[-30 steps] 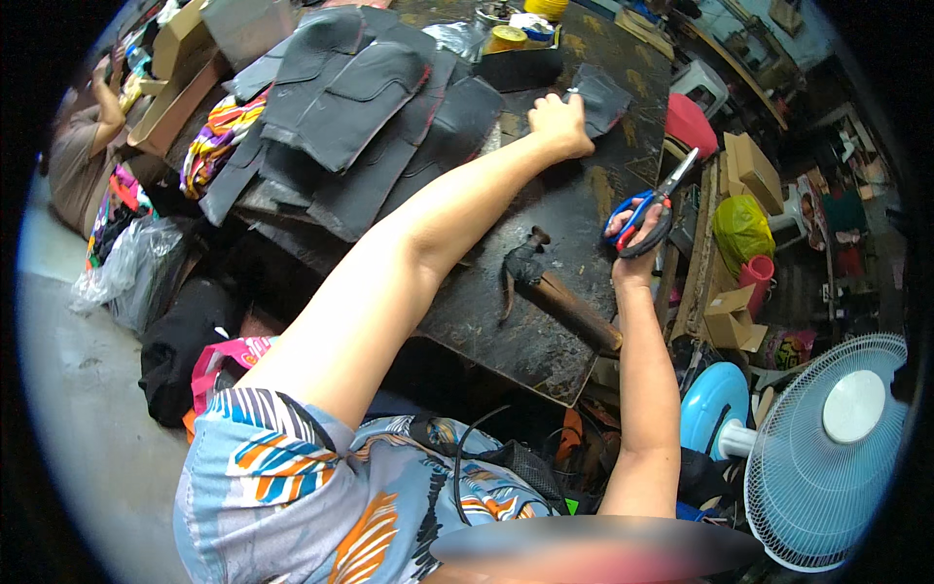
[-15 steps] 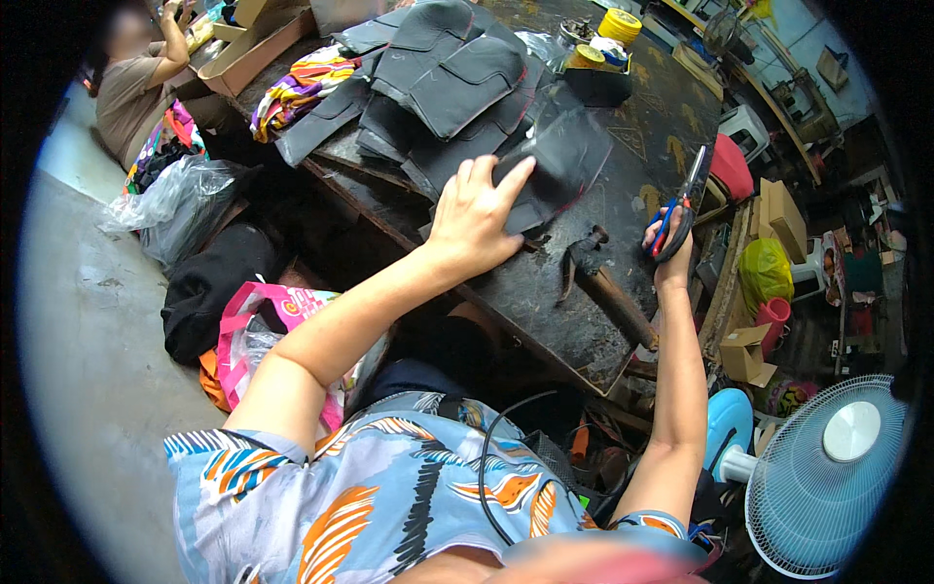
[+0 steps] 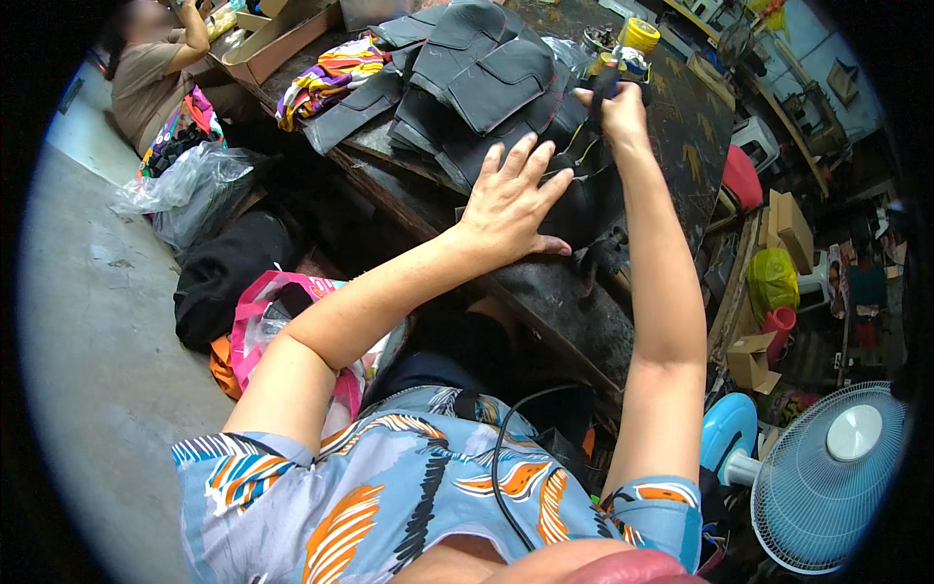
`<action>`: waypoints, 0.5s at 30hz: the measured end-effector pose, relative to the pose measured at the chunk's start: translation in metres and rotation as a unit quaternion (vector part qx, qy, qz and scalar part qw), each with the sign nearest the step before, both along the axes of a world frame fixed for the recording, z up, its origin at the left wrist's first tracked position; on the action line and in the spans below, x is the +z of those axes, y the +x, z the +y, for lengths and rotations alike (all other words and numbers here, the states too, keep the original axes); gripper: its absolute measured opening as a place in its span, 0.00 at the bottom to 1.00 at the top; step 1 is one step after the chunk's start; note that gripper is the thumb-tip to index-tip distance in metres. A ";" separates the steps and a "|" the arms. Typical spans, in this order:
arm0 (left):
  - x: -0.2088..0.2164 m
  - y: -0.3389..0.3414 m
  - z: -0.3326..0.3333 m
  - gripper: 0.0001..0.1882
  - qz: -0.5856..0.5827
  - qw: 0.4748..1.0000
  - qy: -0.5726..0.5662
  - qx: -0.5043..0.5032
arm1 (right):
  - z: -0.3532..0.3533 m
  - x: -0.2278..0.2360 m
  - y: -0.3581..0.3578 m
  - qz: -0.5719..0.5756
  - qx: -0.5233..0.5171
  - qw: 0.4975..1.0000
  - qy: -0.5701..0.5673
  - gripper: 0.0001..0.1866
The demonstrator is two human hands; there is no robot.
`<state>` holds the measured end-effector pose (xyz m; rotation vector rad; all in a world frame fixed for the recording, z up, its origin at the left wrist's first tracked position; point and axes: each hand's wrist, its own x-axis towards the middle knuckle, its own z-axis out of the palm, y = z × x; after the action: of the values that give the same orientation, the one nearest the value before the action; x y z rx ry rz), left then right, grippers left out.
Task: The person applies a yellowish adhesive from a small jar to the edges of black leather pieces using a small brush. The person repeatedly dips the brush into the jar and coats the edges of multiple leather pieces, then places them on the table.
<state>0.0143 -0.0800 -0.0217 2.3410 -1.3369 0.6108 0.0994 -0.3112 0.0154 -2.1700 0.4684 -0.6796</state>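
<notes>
My left hand (image 3: 508, 202) lies spread over a black leather-like piece (image 3: 589, 209) near the table's front edge, its fingers apart. Beyond it, my right hand (image 3: 625, 115) is raised over the far part of that piece, closed around scissors (image 3: 601, 90) whose blades I cannot make out clearly. A thin pale thread or edge (image 3: 587, 153) shows between the two hands. Just past my left fingers rises a stack of stitched black panels (image 3: 496, 78). A hammer (image 3: 605, 261) rests on the dark table (image 3: 584, 336), partly hidden by my right forearm.
Yellow tubs (image 3: 639, 36) stand behind the stack, and a colourful striped cloth (image 3: 331, 80) lies left of it. Bags (image 3: 199, 195) crowd the table's left side. A blue fan (image 3: 827, 477) is at lower right. Another person (image 3: 156, 78) sits at far left.
My right hand has swung up and left with the scissors, from beside the hammer to over the black piece. My left hand has shifted slightly right, with fingers more spread.
</notes>
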 end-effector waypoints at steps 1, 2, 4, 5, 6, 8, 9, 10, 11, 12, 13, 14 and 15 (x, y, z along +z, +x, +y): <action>-0.001 0.004 -0.001 0.50 -0.013 1.000 0.009 0.017 | 0.001 -0.006 0.016 0.033 -0.063 0.995 -0.064 0.38; -0.003 0.009 -0.002 0.50 -0.023 0.999 0.018 0.031 | 0.003 -0.009 0.032 0.088 -0.071 0.993 -0.045 0.43; -0.008 0.019 -0.003 0.52 0.013 0.998 0.041 0.049 | 0.014 -0.017 0.051 0.142 -0.081 0.984 -0.073 0.40; -0.011 0.022 -0.003 0.52 0.024 0.998 0.026 0.045 | 0.017 -0.018 0.056 0.187 -0.079 0.976 -0.083 0.40; -0.015 0.024 -0.003 0.53 0.035 0.998 0.016 0.045 | 0.020 -0.020 0.058 0.179 -0.089 0.975 -0.094 0.37; -0.021 0.027 -0.003 0.53 0.065 0.996 0.034 0.049 | 0.021 -0.022 0.059 0.158 -0.102 0.978 -0.089 0.36; -0.024 0.027 -0.004 0.53 0.054 0.997 0.016 0.048 | 0.018 -0.022 0.058 0.137 -0.105 0.981 -0.091 0.35; -0.026 0.027 -0.004 0.53 0.058 0.997 0.014 0.049 | 0.015 -0.022 0.059 0.133 -0.118 0.982 -0.070 0.34; -0.027 0.028 -0.004 0.53 0.059 0.997 0.006 0.045 | 0.010 -0.023 0.058 0.124 -0.131 0.982 -0.061 0.33; -0.027 0.028 -0.003 0.53 0.060 0.997 0.015 0.051 | 0.003 -0.022 0.058 0.104 -0.137 0.983 -0.063 0.33; -0.027 0.028 -0.003 0.53 0.060 0.997 0.018 0.054 | -0.004 -0.022 0.056 0.084 -0.139 0.985 -0.066 0.33; -0.027 0.027 -0.003 0.53 0.056 0.997 0.012 0.056 | -0.011 -0.018 0.054 0.051 -0.128 0.988 -0.062 0.31; -0.026 0.027 -0.003 0.53 0.064 0.996 0.019 0.056 | -0.017 -0.015 0.051 0.018 -0.126 0.991 -0.045 0.28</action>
<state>0.0410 -0.0828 -0.0477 2.4536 -1.1783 0.4619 0.1501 -0.3286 0.0000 -2.2322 0.7535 -0.8133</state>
